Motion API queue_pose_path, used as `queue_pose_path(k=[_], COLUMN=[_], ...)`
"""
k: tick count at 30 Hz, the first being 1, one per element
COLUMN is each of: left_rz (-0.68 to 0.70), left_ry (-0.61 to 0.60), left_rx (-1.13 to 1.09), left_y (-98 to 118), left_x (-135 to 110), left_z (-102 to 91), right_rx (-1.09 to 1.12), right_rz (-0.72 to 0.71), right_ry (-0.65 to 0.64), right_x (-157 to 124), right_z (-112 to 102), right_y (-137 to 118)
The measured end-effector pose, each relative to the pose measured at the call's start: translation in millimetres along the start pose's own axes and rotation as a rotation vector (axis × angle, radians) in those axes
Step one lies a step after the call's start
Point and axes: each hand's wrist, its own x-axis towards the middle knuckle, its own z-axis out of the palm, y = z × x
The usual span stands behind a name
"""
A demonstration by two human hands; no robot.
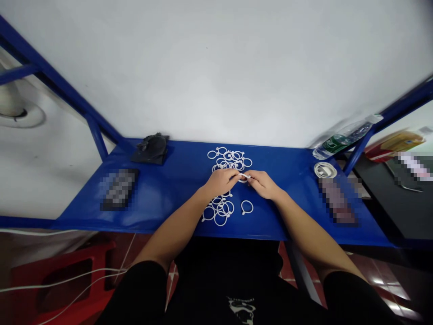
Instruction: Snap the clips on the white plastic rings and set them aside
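Note:
Between my two hands is a white ring (243, 175) with a small tab, held just above the blue table. My left hand (221, 181) pinches its left side with thumb and fingers. On the right side, by the tab, my right hand (262, 183) has its fingertips closed on the same ring. A pile of similar white rings (233, 155) lies just beyond my hands. Nearer to me, partly under my left forearm, sits a second group of rings (220, 210). One single ring (247, 207) lies apart, below my right hand.
On the blue table (182, 180), a black plastic bag (153, 149) and a blurred dark object (120, 189) lie left. At the right are a tilted plastic bottle (341, 141), a roll of tape (325, 170) and another blurred item (338, 201). Blue metal posts flank both sides.

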Motion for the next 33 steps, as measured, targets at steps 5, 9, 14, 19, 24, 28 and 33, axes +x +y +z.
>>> queue_pose_path(k=[5, 9, 14, 19, 24, 28, 33], left_rz=[0.051, 0.062, -0.069, -0.342, -0.385, -0.330, -0.201], left_ry=[0.004, -0.035, 0.128, 0.291, 0.191, 0.168, 0.070], left_rx=[0.002, -0.012, 0.054, 0.185, 0.174, 0.157, 0.091], left_y=[0.6, 1.8, -7.1, -14.3, -7.6, -7.0, -8.3], left_x=[-0.5, 0.2, 2.7, 4.6, 4.6, 4.4, 4.0], left_z=[0.2, -1.7, -14.7, -25.5, -24.0, -22.9, -22.8], right_rx=[0.001, 0.000, 0.048, -0.043, -0.142, -0.170, -0.118], right_rz=[-0.017, -0.002, 0.162, 0.084, -0.039, -0.062, -0.053], right_ry=[0.024, 0.078, 0.208, 0.100, -0.195, -0.289, -0.201], right_x=[0.8, 0.4, -0.9, 0.5, 6.4, 8.4, 5.1], right_z=[0.1, 4.4, 7.5, 10.9, 30.4, 35.9, 24.0], right_y=[0.0, 5.1, 10.8, 2.3, -19.4, -22.7, -14.9])
